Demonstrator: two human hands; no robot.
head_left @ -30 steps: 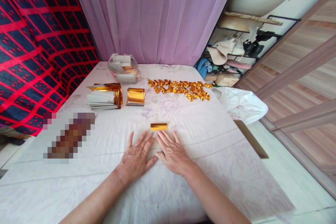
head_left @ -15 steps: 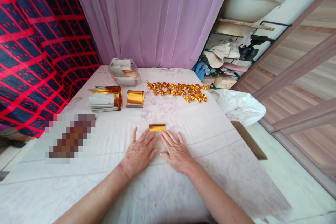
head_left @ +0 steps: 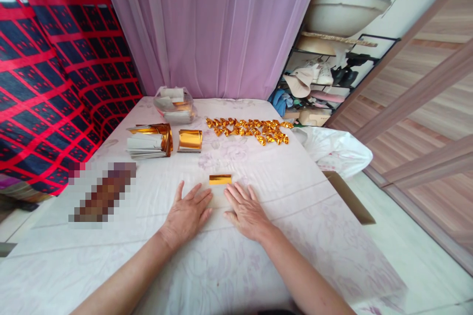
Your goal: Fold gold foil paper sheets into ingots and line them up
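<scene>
A small folded strip of gold foil paper (head_left: 220, 179) lies on the white flowered sheet (head_left: 281, 192) just beyond my fingertips. My left hand (head_left: 186, 214) rests flat on the sheet, fingers spread, a little to the left of the strip. Palm down beside it, my right hand (head_left: 245, 210) lies with its fingertips close to the strip's right end. Neither hand holds anything. Farther back lie several folded gold paper pieces (head_left: 248, 129) in rows.
A stack of gold and white sheets (head_left: 148, 141) and a curled gold sheet (head_left: 190, 140) sit at the back left. Behind them stands a clear plastic bag (head_left: 174, 105) of paper. A white bag (head_left: 334, 150) hangs off the right edge. A purple curtain (head_left: 210, 24) hangs behind.
Both hands have slid slightly apart and back from the gold strip; a gap now shows between them. The view has tilted a little.
</scene>
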